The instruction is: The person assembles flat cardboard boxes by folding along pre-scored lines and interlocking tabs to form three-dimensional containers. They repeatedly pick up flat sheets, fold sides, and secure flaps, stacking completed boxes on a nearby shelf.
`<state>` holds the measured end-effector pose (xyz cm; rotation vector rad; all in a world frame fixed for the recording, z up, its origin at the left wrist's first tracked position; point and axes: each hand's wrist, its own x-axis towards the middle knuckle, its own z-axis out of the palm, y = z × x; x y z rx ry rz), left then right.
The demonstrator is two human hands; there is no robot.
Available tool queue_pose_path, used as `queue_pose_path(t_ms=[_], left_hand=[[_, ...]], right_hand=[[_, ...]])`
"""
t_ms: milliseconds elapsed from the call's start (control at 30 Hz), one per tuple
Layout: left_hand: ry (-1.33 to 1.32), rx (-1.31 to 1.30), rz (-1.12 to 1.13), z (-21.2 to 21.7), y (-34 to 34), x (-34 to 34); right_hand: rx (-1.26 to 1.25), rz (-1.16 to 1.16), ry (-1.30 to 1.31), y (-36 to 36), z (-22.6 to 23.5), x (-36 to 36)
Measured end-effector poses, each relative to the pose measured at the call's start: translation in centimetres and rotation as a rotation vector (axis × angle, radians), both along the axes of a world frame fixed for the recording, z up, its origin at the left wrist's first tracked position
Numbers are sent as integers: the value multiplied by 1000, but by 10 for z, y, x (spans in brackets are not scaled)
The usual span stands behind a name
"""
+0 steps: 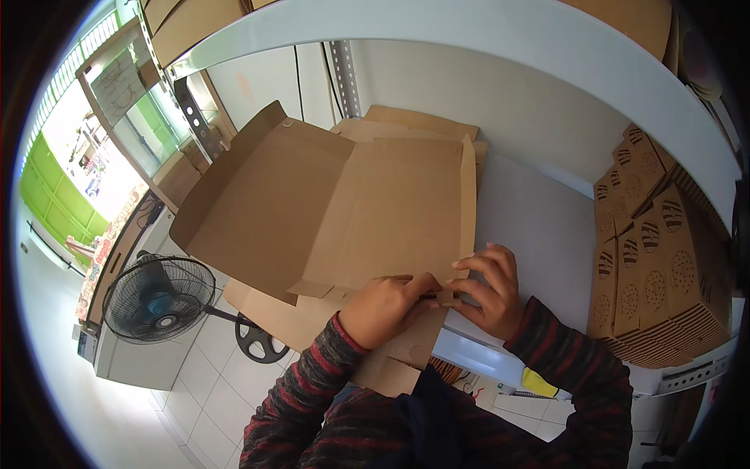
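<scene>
A brown cardboard box [406, 211] lies opened out in front of me, its lid [262, 195] laid back to the left and its right side wall standing up. At the near right corner, my left hand [387, 309] is closed on the front edge of the box, its fingertips partly hidden. My right hand [488, 293] pinches a small flap at that same corner between thumb and fingers. More flat cardboard [426, 336] lies beneath the box and reaches toward my body.
The box rests on a white shelf [531, 227]. Stacks of flattened printed cardboard boxes [656, 273] stand at the right. A white shelf beam [437, 19] crosses overhead. A black fan [160, 301] stands at the left, near a counter [141, 352].
</scene>
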<state>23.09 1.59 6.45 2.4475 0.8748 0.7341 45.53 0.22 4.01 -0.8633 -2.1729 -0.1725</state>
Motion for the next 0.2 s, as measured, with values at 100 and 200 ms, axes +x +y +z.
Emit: queue_pose_path(t_ms=[100,200], left_hand=[[5,88,15,-3,0,1],[87,128,28,-4,2,1]], right_hand=[[-75,8,29,1,2,-1],[-120,9,37,4,-3,3]])
